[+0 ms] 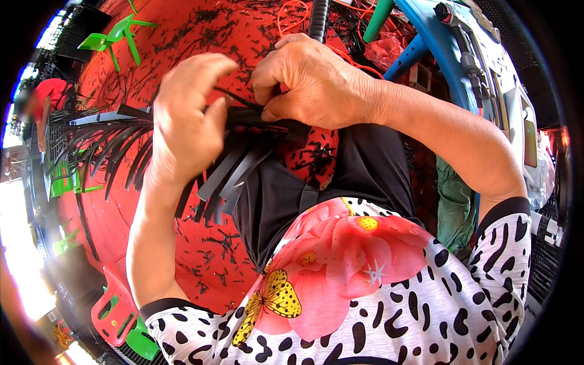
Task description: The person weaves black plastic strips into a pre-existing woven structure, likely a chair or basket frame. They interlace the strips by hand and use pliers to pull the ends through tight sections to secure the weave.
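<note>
Head view: flat black strips look light, springy, probably slick; right hand pinches their gathered end, likely best hold, left hand loosely open alongside.

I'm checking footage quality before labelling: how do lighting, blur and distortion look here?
In the head view, white glare burns out the left rim; the left hand is softly blurred, the right hand crisper; the black strips catch a grey sheen; the blue edge at upper right bends with the fisheye, and black vignetting fills the corners.
</note>
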`<move>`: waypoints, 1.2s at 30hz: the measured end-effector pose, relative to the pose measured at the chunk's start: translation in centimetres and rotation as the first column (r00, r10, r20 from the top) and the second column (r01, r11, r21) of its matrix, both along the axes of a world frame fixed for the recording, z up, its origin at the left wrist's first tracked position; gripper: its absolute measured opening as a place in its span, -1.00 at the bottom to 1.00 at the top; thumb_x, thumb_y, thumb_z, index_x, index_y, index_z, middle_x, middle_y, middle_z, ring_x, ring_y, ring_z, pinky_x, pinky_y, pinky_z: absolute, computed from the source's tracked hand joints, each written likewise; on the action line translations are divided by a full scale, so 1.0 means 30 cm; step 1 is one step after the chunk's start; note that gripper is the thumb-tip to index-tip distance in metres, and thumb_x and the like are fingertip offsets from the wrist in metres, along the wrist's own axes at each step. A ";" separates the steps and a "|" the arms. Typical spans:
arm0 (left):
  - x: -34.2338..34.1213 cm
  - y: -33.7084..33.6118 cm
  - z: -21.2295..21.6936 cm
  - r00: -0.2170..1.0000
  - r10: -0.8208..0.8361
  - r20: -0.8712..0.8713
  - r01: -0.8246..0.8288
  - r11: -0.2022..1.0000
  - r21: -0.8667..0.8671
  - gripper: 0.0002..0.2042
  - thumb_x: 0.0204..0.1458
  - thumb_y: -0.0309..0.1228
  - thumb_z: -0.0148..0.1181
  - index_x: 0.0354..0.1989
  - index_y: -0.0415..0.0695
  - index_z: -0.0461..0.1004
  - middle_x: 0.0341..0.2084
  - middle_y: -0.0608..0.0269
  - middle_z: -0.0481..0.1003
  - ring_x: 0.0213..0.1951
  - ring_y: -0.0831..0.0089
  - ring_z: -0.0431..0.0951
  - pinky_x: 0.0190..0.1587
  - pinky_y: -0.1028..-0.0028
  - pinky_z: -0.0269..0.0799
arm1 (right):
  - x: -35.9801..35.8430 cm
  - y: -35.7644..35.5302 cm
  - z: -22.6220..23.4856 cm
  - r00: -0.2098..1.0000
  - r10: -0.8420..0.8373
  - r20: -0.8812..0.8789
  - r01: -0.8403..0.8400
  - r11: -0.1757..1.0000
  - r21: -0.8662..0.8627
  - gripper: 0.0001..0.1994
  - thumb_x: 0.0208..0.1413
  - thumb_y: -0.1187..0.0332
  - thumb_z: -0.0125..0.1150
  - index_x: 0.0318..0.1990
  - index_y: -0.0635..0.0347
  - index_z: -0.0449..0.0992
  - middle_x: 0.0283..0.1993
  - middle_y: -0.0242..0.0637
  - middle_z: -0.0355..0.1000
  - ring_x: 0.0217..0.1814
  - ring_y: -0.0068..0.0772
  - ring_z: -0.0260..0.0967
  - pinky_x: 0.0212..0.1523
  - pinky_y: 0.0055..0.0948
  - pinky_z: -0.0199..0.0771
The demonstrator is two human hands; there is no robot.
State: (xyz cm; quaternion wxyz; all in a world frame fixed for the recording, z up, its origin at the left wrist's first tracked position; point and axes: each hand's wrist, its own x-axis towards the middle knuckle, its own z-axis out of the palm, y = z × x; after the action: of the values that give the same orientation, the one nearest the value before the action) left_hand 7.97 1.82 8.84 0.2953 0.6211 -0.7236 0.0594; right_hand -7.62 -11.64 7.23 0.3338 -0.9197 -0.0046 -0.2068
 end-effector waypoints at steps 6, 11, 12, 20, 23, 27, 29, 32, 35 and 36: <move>-0.092 0.025 0.087 0.875 0.053 0.482 -0.065 0.998 0.008 -0.71 -0.22 -0.56 0.18 -0.22 -0.23 0.51 -0.19 0.16 0.51 0.04 0.23 0.46 0.21 -0.01 0.12 | -0.002 -0.020 0.031 0.982 -0.010 -0.187 0.024 0.997 0.071 -0.87 -0.17 0.36 0.34 -0.45 0.18 0.58 -0.50 -0.20 0.50 -0.33 -0.16 0.51 -0.26 -0.26 0.46; -0.050 0.000 0.077 0.937 -0.023 0.348 -0.014 0.994 0.105 -0.89 -0.18 -0.53 0.25 -0.44 -0.16 0.47 -0.50 0.21 0.44 -0.29 0.25 0.48 -0.10 0.21 0.27 | 0.002 -0.031 0.032 0.982 0.051 -0.184 -0.016 0.982 0.190 -0.85 -0.15 0.35 0.33 -0.38 0.17 0.61 -0.46 -0.22 0.54 -0.30 -0.20 0.52 -0.21 -0.29 0.47; -0.045 0.010 0.086 0.950 -0.030 0.312 -0.008 0.993 0.120 -0.90 -0.18 -0.53 0.25 -0.47 -0.15 0.46 -0.53 0.21 0.42 -0.33 0.24 0.47 -0.15 0.23 0.26 | 0.010 -0.027 0.036 0.985 0.074 -0.159 -0.043 0.981 0.189 -0.84 -0.14 0.34 0.32 -0.38 0.17 0.61 -0.44 -0.22 0.55 -0.29 -0.21 0.53 -0.20 -0.30 0.47; -0.007 -0.019 0.044 0.991 -0.076 0.110 0.061 0.989 0.135 -0.79 -0.27 -0.55 0.35 -0.39 -0.16 0.51 -0.41 0.21 0.49 -0.24 0.19 0.50 -0.18 0.26 0.31 | 0.013 -0.038 0.041 0.969 0.060 -0.241 -0.041 0.996 0.082 -0.86 -0.11 0.33 0.25 -0.42 0.18 0.60 -0.43 -0.21 0.54 -0.26 -0.17 0.52 -0.21 -0.25 0.44; -0.082 0.012 0.064 0.920 0.163 0.355 -0.091 0.973 -0.212 -0.65 -0.33 -0.54 0.39 -0.27 -0.17 0.49 -0.26 0.19 0.48 -0.11 0.17 0.47 -0.08 0.24 0.32 | 0.016 -0.030 0.076 0.942 0.025 -0.334 -0.012 0.999 0.039 -0.85 -0.12 0.33 0.24 -0.45 0.21 0.57 -0.43 -0.19 0.53 -0.27 -0.13 0.50 -0.23 -0.22 0.42; -0.046 0.065 -0.014 0.965 0.175 0.196 -0.119 0.956 -0.268 -0.49 -0.37 -0.50 0.45 -0.13 -0.20 0.43 -0.13 0.11 0.45 -0.05 0.11 0.43 0.00 0.19 0.30 | 0.007 -0.039 0.064 0.960 0.009 -0.280 0.002 0.999 0.040 -0.83 -0.14 0.32 0.25 -0.44 0.25 0.57 -0.43 -0.15 0.52 -0.27 -0.10 0.49 -0.22 -0.21 0.42; -0.054 0.085 -0.024 0.965 0.235 -0.117 -0.251 0.957 -0.148 -0.43 -0.28 -0.47 0.48 -0.03 -0.22 0.36 -0.10 0.11 0.46 -0.09 0.23 0.47 -0.04 0.30 0.33 | 0.004 -0.038 0.051 0.978 0.024 -0.208 -0.014 0.999 0.050 -0.82 -0.15 0.33 0.26 -0.42 0.26 0.57 -0.42 -0.14 0.52 -0.28 -0.10 0.49 -0.22 -0.21 0.43; -0.065 0.064 -0.023 0.772 0.274 -0.573 -0.318 0.948 0.025 -0.59 -0.12 -0.44 0.43 -0.09 -0.26 0.44 -0.20 0.20 0.50 -0.26 0.45 0.50 -0.18 0.46 0.37 | -0.011 -0.047 0.045 0.985 0.054 -0.163 -0.036 0.993 0.109 -0.81 -0.15 0.33 0.26 -0.40 0.27 0.59 -0.42 -0.14 0.52 -0.29 -0.11 0.49 -0.22 -0.23 0.44; -0.045 0.068 0.020 0.791 0.262 -0.552 -0.124 0.953 0.275 -0.84 -0.05 -0.50 0.34 -0.30 -0.26 0.53 -0.40 0.25 0.50 -0.40 0.46 0.47 -0.32 0.48 0.36 | -0.008 -0.049 0.044 0.984 0.092 -0.151 -0.069 0.986 0.154 -0.81 -0.15 0.34 0.26 -0.39 0.27 0.59 -0.41 -0.14 0.53 -0.29 -0.14 0.49 -0.23 -0.25 0.44; -0.037 0.053 -0.001 0.872 0.114 -0.476 -0.083 0.993 0.087 -0.93 0.01 -0.57 0.25 -0.48 -0.28 0.53 -0.56 0.26 0.46 -0.49 0.46 0.44 -0.40 0.48 0.33 | -0.007 -0.050 0.045 0.984 0.105 -0.147 -0.081 0.983 0.163 -0.81 -0.15 0.34 0.26 -0.38 0.27 0.59 -0.41 -0.15 0.53 -0.29 -0.15 0.49 -0.24 -0.25 0.44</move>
State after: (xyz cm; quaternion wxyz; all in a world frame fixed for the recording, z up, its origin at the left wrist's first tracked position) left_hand 6.86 3.41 8.82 0.4419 0.6615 -0.5969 -0.1043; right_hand -7.82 -13.13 8.57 0.4134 -0.9028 -0.0055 -0.1185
